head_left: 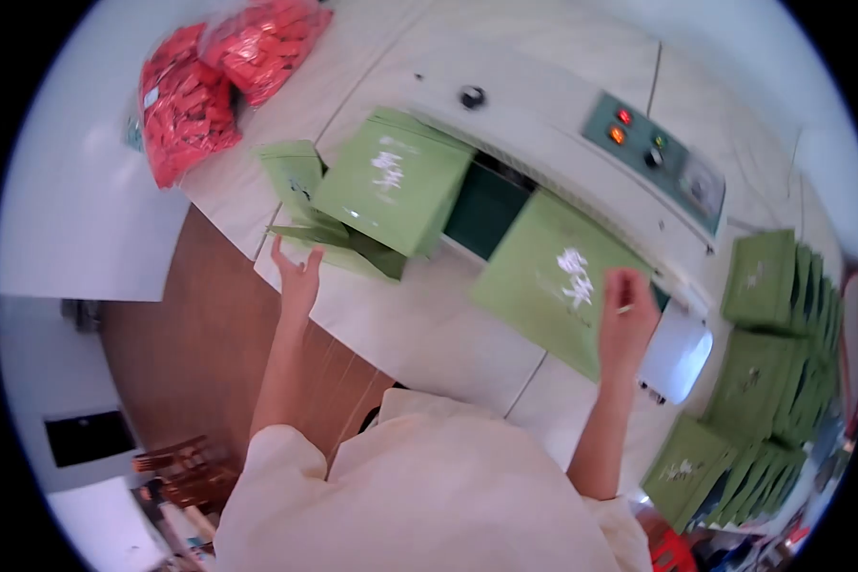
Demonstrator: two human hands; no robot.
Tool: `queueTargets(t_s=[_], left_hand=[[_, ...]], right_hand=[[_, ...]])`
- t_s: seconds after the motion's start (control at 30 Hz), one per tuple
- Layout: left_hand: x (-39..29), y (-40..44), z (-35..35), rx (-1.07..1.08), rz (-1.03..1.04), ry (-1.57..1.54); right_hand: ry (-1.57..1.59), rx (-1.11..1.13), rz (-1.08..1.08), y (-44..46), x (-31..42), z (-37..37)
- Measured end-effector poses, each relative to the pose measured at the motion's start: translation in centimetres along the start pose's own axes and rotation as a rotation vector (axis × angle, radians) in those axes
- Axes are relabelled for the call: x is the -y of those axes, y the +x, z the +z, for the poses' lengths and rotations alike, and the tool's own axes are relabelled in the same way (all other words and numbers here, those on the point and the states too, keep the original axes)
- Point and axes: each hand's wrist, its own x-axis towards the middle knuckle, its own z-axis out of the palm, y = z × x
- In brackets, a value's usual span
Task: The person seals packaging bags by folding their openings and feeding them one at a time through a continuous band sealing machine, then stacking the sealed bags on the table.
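My left hand has its fingers apart at the near edge of a partly open green bag; whether it touches the bag is unclear. My right hand is closed over the right edge of another green bag with white lettering. What its curled fingers hold, if anything, is hidden. That bag's far edge lies along a band sealing machine. A lettered green bag also rests against the machine further left, with a smaller-looking green bag beside it.
Clear plastic sacks of red packets lie at the far left of the pale table. The machine's control panel has lit red and orange lamps. Rows of green bags stand on the right, past a whitish plate.
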Motion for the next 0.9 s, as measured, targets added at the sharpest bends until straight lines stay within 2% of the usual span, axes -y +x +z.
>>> queueTargets(t_s=[0.03, 0.13, 0.2, 0.27, 0.3, 0.33, 0.4, 0.43, 0.5, 0.6, 0.63, 0.67, 0.73, 0.77, 0.83, 0.9], left_hand=[[1.3, 2.0, 0.0, 0.097, -0.094, -0.094], [5.1, 6.4, 0.0, 0.141, -0.115, -0.249], [7.6, 8.4, -0.7, 0.310, -0.185, -0.011], [10.8, 9.0, -0.6, 0.306, -0.084, -0.037], [10.6, 8.9, -1.5, 0.323, -0.083, 0.049], [10.0, 8.5, -2.5, 0.337, -0.079, 0.138], [9.2, 8.0, -4.3, 0.333, -0.271, -0.121], [10.6, 8.2, -4.7, 0.310, -0.280, -0.134], [14.0, 8.8, -4.9, 0.120, -0.092, -0.222], [15.0, 11.2, -8.5, -0.017, -0.268, -0.237], [15.5, 12.1, -9.1, -0.110, -0.205, -0.320], [15.7, 13.0, -9.2, -0.109, -0.208, -0.318], [15.8, 15.1, -9.2, -0.174, -0.069, -0.150], [15.1, 16.3, -9.3, -0.114, -0.196, -0.183], [12.1, 16.9, -10.5, -0.036, -0.207, -0.051], [11.9, 17.6, -11.1, 0.038, -0.171, 0.134]], right_hand=[[0.003, 0.066, -0.043, -0.6, 2.2, 3.0], [0.154, 0.165, -0.336, -1.5, 9.2, 13.9], [-0.019, 0.288, -0.539, -0.4, 13.5, 21.7], [-0.008, 0.282, -0.706, 0.9, 15.9, 30.8], [-0.039, 0.254, -0.781, 1.2, 16.9, 35.1], [-0.026, 0.263, -0.808, 1.2, 17.2, 38.6], [-0.398, 0.594, -0.727, 1.4, 18.0, 44.2], [-0.395, 0.605, -0.753, 0.7, 18.9, 45.3], [-0.553, 0.853, -0.712, -2.0, 19.2, 46.2], [-0.645, 0.810, -0.828, -4.9, 19.7, 46.6], [-0.651, 0.822, -0.825, -5.8, 19.5, 46.7], [-0.583, 0.834, -0.831, -6.6, 19.5, 47.0], [-0.441, 0.876, -0.779, -9.2, 20.2, 47.4], [-0.365, 0.911, -0.723, -11.0, 20.8, 47.4], [-0.338, 1.063, -0.648, -14.6, 21.4, 48.0], [-0.265, 1.100, -0.622, -15.5, 21.5, 48.3]])
